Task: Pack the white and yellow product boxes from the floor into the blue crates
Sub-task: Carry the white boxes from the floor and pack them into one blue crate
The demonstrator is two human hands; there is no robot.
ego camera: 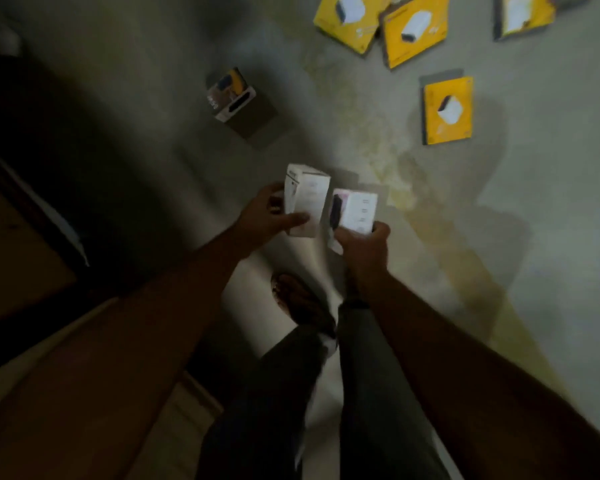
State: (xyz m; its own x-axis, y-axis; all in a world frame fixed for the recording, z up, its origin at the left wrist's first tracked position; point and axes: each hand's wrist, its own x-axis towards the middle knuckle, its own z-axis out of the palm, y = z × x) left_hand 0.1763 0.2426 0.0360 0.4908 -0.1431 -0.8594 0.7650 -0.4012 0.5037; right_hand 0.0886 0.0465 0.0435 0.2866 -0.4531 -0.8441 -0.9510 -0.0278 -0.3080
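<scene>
Head camera looks steeply down, floor (499, 237) near.

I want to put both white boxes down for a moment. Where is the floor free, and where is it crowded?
Free: the bare floor between the standing small box and the single yellow box, and the stretch right of the right hand. Crowded: the top right, where yellow boxes overlap.

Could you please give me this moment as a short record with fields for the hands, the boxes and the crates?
left hand: left hand holds a white box
right hand: right hand holds a second white box
boxes on floor: small white and yellow box standing alone; flat yellow boxes, one apart, others grouped at top
floor: grey, stained
blue crates: not in view
</scene>
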